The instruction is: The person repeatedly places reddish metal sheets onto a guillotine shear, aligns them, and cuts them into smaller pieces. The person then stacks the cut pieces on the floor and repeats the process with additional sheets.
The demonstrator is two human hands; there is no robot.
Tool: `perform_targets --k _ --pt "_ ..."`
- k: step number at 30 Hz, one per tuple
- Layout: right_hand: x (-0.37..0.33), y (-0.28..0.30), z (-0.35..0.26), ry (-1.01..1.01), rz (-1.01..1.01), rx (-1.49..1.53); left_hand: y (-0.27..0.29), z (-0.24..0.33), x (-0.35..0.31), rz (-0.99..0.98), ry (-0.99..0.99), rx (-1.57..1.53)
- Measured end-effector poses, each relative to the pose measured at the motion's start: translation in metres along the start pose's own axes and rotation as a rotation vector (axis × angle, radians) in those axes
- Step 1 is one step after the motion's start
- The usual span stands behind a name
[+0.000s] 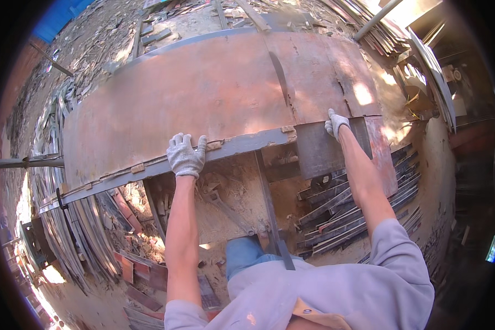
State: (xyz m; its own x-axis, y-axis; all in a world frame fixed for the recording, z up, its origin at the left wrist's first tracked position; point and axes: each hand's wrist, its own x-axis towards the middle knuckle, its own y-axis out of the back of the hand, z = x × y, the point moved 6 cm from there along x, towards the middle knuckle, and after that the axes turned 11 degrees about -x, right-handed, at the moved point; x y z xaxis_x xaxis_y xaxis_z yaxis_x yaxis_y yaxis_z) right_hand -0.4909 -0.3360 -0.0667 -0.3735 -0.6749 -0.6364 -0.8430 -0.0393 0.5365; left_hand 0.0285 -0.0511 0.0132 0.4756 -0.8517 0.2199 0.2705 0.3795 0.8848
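A large, worn reddish plywood sheet [203,82] lies across a grey metal frame [143,175]. My left hand [186,155], in a pale knitted glove, rests on the sheet's near edge with the fingers stretched forward and the thumb apart. Farther right, my gloved right hand [336,124] is closed at the edge of a narrower reddish board [316,77], its thumb on top. Below that hand a dark grey panel [324,148] hangs down from the edge. A dark gap runs between the large sheet and the narrower board.
Under the frame, a wrench [228,209] lies on a sawdust-covered shelf. Stacks of wood strips [352,209] lie at the lower right, with more long strips [80,236] at the left. Scrap wood [159,36] litters the ground beyond. A metal pole [27,163] juts in from the left.
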Motion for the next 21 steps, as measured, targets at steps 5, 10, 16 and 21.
perform_targets --k 5,10,16,21 --pt "0.029 -0.006 0.034 -0.004 -0.099 0.168 -0.002 0.002 -0.008 -0.001 -0.036 -0.028" --pt "0.021 -0.004 0.029 -0.012 0.093 0.186 -0.008 0.008 -0.004 0.035 -0.019 -0.033" --pt "-0.018 -0.027 0.048 -0.150 -0.159 0.367 0.006 -0.004 -0.049 -0.053 0.005 0.014" --pt "-0.081 -0.022 0.047 0.042 -0.109 0.213 0.018 0.015 -0.108 -0.067 0.058 0.029"
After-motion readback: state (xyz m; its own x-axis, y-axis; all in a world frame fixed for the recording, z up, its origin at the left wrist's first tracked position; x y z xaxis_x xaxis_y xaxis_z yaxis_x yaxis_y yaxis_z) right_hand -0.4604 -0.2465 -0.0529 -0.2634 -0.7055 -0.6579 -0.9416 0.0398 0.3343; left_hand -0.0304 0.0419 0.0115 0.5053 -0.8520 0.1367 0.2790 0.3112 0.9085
